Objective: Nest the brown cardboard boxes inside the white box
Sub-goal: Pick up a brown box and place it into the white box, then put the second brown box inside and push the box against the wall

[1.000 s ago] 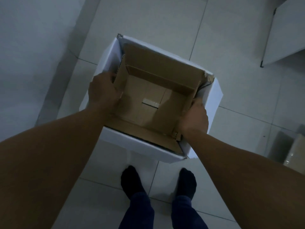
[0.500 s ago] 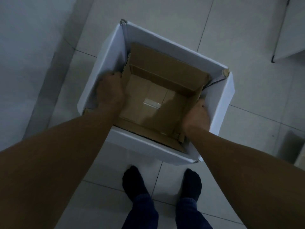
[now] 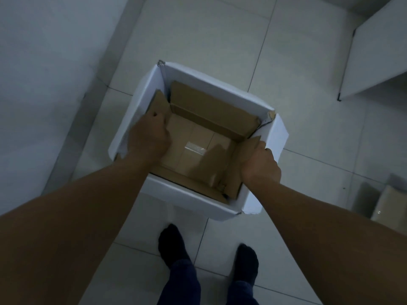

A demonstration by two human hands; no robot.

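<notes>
An open white box [image 3: 220, 86] stands on the tiled floor in front of my feet. A brown cardboard box [image 3: 211, 111] sits inside it, flaps up, with a strip of clear tape on its bottom. My left hand [image 3: 149, 137] grips the brown box's left flap, between that flap and the white wall. My right hand [image 3: 259, 164] is closed on the brown box's right flap at the white box's right wall. Both forearms reach down from the near edge of the view.
A wall runs along the left. White furniture [image 3: 374, 58] stands at the upper right. Another brown cardboard box [image 3: 389, 205] lies on the floor at the right edge. My two dark-socked feet [image 3: 171, 245] stand just behind the white box.
The brown box has sunk deeper into the white box. My hands have gone down with it and hold its side flaps. The view has shifted, so the box appears lower in frame.
</notes>
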